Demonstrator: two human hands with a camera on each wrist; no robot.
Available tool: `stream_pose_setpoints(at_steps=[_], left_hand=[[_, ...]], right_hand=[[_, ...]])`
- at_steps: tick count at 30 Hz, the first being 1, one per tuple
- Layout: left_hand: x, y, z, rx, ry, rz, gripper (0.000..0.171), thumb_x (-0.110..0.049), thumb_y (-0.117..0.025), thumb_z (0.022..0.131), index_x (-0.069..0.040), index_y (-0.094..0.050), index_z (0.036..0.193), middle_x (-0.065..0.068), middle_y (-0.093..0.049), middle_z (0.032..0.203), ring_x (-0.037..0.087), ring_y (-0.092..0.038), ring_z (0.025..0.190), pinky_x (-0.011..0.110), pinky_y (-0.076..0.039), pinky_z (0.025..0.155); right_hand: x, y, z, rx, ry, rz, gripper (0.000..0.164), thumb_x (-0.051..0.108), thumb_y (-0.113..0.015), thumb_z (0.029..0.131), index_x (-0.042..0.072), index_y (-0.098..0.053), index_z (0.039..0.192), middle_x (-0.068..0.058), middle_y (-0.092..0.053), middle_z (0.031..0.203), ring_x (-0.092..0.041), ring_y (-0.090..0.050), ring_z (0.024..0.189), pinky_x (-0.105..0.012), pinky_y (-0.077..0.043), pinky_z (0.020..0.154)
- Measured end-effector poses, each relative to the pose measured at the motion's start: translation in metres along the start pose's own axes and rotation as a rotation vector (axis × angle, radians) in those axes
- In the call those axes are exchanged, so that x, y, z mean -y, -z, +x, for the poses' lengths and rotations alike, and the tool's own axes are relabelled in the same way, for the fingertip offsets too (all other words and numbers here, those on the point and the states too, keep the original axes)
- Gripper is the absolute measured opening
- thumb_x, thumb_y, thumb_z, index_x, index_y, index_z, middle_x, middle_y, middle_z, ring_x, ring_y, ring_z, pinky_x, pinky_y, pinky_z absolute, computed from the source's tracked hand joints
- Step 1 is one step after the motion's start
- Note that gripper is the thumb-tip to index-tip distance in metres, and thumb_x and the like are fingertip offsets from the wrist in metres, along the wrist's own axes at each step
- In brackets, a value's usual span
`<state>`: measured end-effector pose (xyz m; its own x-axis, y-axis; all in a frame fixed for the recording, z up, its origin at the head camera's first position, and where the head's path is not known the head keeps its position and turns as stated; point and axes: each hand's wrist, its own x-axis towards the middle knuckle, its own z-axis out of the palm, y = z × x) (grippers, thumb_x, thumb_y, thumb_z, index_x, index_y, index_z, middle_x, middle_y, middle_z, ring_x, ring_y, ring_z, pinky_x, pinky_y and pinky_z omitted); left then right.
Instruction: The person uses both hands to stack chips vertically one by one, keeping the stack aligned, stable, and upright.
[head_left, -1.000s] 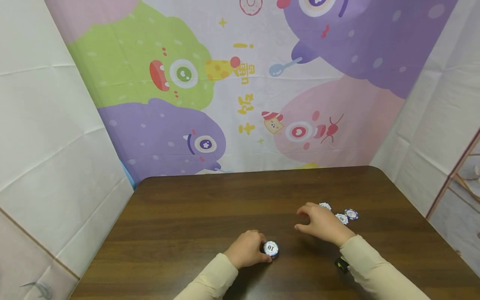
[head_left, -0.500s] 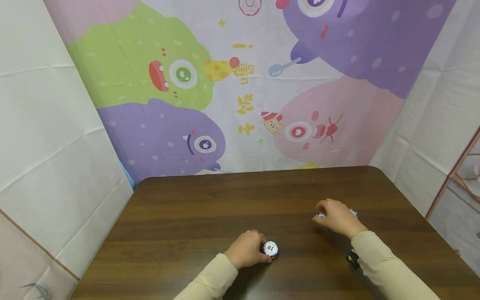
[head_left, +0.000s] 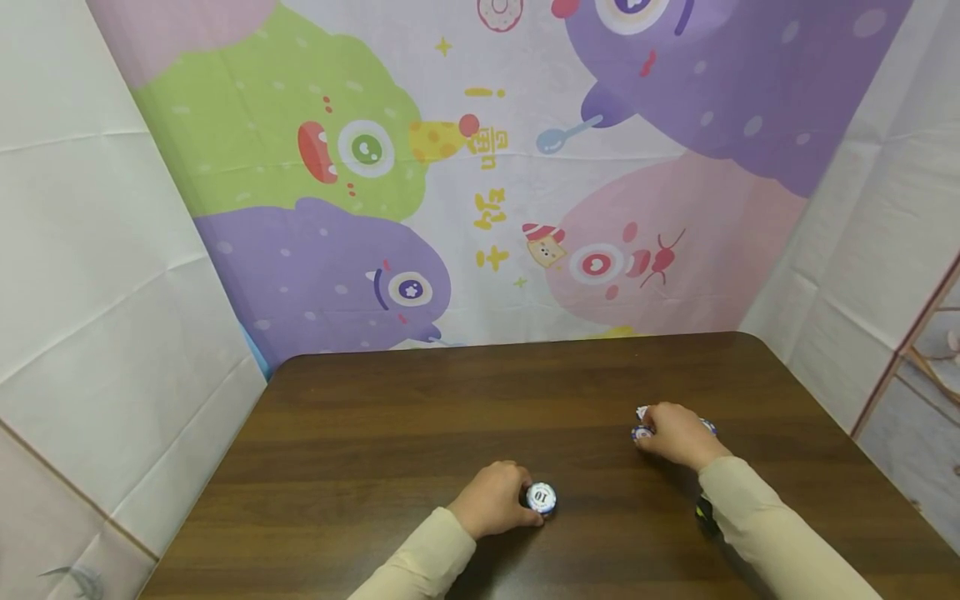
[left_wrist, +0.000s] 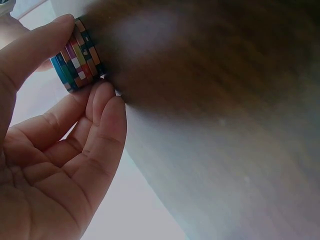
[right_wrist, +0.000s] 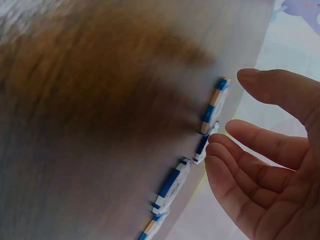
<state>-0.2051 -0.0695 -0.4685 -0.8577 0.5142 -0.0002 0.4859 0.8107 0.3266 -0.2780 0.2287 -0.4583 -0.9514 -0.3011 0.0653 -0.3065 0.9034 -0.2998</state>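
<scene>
In the head view my left hand [head_left: 491, 498] grips a short stack of poker chips [head_left: 542, 497] between thumb and fingers; the white top chip reads 10. The left wrist view shows the stack's edges [left_wrist: 78, 59] in several colours, thumb on one side and fingertips on the other. My right hand [head_left: 678, 435] is over a group of loose poker chips at the right, partly covering them. One blue-edged chip [head_left: 642, 434] shows by its fingertips and another [head_left: 708, 426] beyond the knuckles. In the right wrist view its thumb and fingers are apart beside the nearest chip [right_wrist: 216, 105].
Both hands work on a dark brown wooden table [head_left: 420, 400]. Behind its far edge hangs a cartoon-printed cloth [head_left: 510, 300], and pale sheets [head_left: 112, 292] flank the sides.
My right hand has moved rightward over the loose chips, and its fingertips have drawn back slightly from a blue-edged chip. The left hand and its stack have stayed in place.
</scene>
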Motion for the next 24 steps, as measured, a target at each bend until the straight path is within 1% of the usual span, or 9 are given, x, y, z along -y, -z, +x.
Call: stream_pose_setpoints(at_steps=[3, 7, 14, 19, 24], left_hand=[[0.0000, 0.0004, 0.0002, 0.001, -0.003, 0.003, 0.029, -0.036, -0.080, 0.065, -0.015, -0.065, 0.079, -0.008, -0.060, 0.075, 0.003, -0.050, 0.068, 0.021, -0.042, 0.063], [0.0003, 0.0005, 0.0001, 0.004, -0.004, 0.000, 0.030, -0.036, -0.080, 0.065, -0.014, -0.066, 0.080, -0.008, -0.060, 0.076, 0.003, -0.050, 0.068, 0.021, -0.042, 0.063], [-0.0001, 0.0010, 0.0002, -0.001, -0.008, 0.004, 0.027, -0.035, -0.080, 0.065, -0.016, -0.065, 0.076, -0.009, -0.059, 0.074, 0.003, -0.049, 0.067, 0.021, -0.042, 0.062], [-0.0011, 0.0023, -0.0002, -0.006, -0.010, 0.004, 0.028, -0.035, -0.080, 0.065, -0.015, -0.065, 0.077, -0.008, -0.060, 0.074, 0.003, -0.049, 0.067, 0.021, -0.042, 0.062], [-0.0014, 0.0022, -0.0003, -0.016, -0.015, 0.015, 0.028, -0.035, -0.080, 0.064, -0.015, -0.066, 0.077, -0.008, -0.061, 0.075, 0.003, -0.051, 0.068, 0.021, -0.042, 0.063]], right_hand=[[-0.0017, -0.0024, 0.0016, 0.005, 0.008, -0.015, 0.023, 0.021, -0.069, 0.074, 0.013, -0.052, 0.061, 0.002, -0.046, 0.060, -0.014, -0.040, 0.056, -0.031, -0.033, 0.053], [-0.0042, -0.0057, 0.0045, 0.008, 0.012, -0.028, 0.028, 0.020, -0.070, 0.074, 0.013, -0.049, 0.057, 0.003, -0.043, 0.057, -0.014, -0.037, 0.054, -0.030, -0.031, 0.052], [-0.0051, -0.0075, 0.0070, 0.015, 0.023, -0.036, 0.028, 0.018, -0.069, 0.074, 0.013, -0.049, 0.056, 0.003, -0.042, 0.056, -0.013, -0.036, 0.053, -0.030, -0.031, 0.052], [-0.0046, -0.0075, 0.0072, 0.008, 0.044, -0.043, 0.028, 0.016, -0.068, 0.072, 0.013, -0.047, 0.054, 0.004, -0.040, 0.055, -0.013, -0.035, 0.053, -0.029, -0.030, 0.051], [-0.0043, -0.0073, 0.0073, 0.027, 0.044, -0.039, 0.029, 0.017, -0.067, 0.072, 0.013, -0.045, 0.054, 0.004, -0.038, 0.055, -0.013, -0.034, 0.053, -0.029, -0.029, 0.051]])
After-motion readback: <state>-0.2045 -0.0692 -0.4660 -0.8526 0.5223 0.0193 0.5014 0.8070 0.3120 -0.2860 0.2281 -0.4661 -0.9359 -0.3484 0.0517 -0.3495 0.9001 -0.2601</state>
